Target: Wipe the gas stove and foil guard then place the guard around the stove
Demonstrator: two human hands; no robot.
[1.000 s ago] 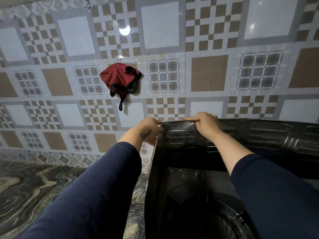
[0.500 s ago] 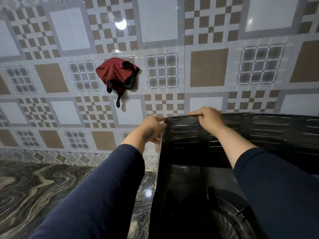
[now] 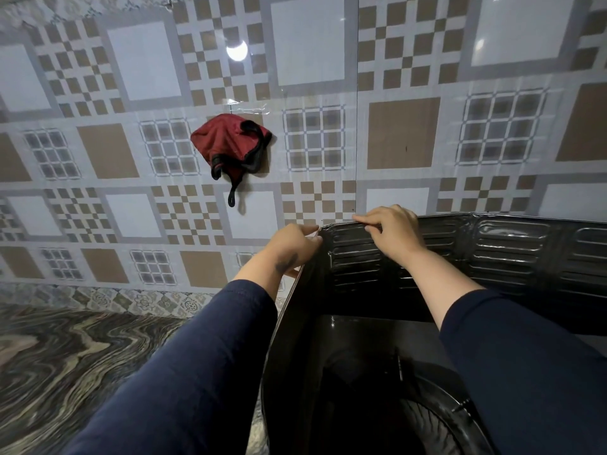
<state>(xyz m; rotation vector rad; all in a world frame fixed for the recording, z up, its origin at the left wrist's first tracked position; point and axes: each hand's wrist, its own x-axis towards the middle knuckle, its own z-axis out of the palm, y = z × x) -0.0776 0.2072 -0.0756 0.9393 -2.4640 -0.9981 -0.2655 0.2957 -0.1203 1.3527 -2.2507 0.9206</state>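
Foil guard (image 3: 512,254): dark, ribbed, upright along the back and left edges of the gas stove (image 3: 377,382), held at its rear-left fold by the left hand (image 3: 290,246) outside the corner and the right hand (image 3: 392,231) over the back panel, fingers (image 3: 364,221) of both pinching the top rim, seemingly to square the bend close against the tiled wall (image 3: 404,133). Surroundings: marbled worktop (image 3: 65,366) bare to the left; red cloth (image 3: 226,146) hanging on the wall, well clear; both dark sleeves (image 3: 184,372) hide much of the stove, whose right side is out of sight.
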